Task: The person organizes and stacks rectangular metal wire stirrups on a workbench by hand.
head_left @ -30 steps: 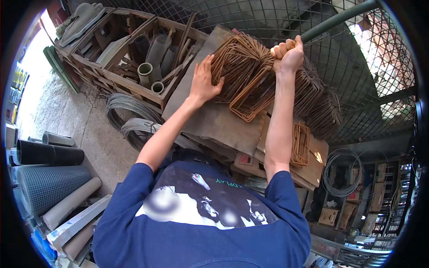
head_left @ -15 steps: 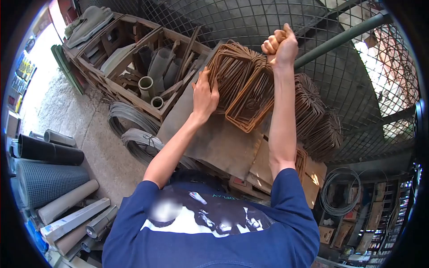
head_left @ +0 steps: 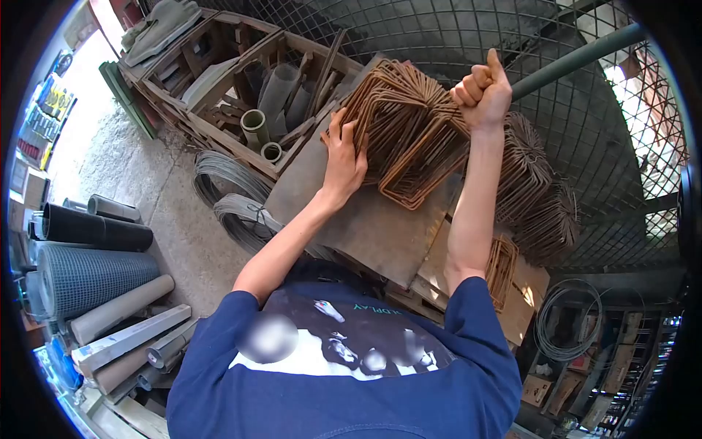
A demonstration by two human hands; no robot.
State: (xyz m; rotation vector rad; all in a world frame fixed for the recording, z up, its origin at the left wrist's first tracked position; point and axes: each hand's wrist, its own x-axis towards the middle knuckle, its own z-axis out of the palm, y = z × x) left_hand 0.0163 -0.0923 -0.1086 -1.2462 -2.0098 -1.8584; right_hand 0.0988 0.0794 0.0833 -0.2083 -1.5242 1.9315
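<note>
Wire mesh rolls (head_left: 88,274) lie stacked at the far left on the concrete floor (head_left: 139,190), with plastic pipes (head_left: 121,340) beside them; laid flat, they cannot roll far; next to the right, two coils of wire (head_left: 230,197) rest on the floor against a wooden crate (head_left: 219,95) that holds upright pipe offcuts (head_left: 256,124), the compartments keeping them standing; a flat board (head_left: 365,227) leans over the stock beyond the coils and serves as the work surface; the left hand (head_left: 344,157) presses flat against the near side of a bundle of rusty steel stirrups (head_left: 409,132), fingers spread and not closed round anything, apparently to steady the bundle and keep the loops aligned on the board; the bundle sits tilted on the upper part of the board, its far corner raised; the right hand (head_left: 482,91) is clenched in a fist at that raised top corner, seemingly round the upper loops or a tie there, though what lies inside the fist is hidden, so the exact object gripped cannot be told; a green pipe rail (head_left: 578,55) runs behind the fist against the mesh fence (head_left: 439,29); further right, more stirrup bundles (head_left: 534,190) lean in a row against the fence, which props them; a smaller stirrup stack (head_left: 501,267) lies below on cardboard; a wire coil (head_left: 567,318) hangs at the far right.
</note>
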